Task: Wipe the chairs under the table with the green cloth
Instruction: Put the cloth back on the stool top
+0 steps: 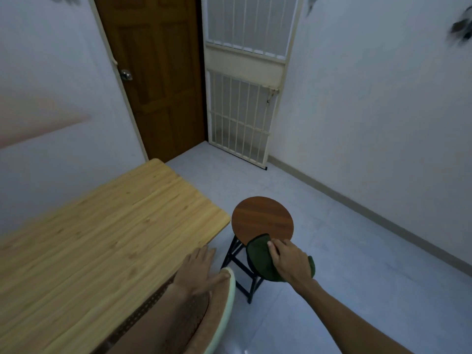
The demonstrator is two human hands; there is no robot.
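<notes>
A round stool with a reddish-brown wooden seat (261, 218) and black metal legs stands on the floor just off the table's near right corner. My right hand (290, 260) presses the dark green cloth (259, 259) against the seat's near edge, and the cloth drapes over that edge. My left hand (198, 270) lies flat, fingers spread, on the top rim of a woven chair with a pale frame (224, 302) beside the light wooden table (102, 238).
A brown door (158, 72) and a cream barred gate (242, 103) close the far corner. White walls run along both sides. Pale floor tiles (357, 264) stretch to the right of the stool.
</notes>
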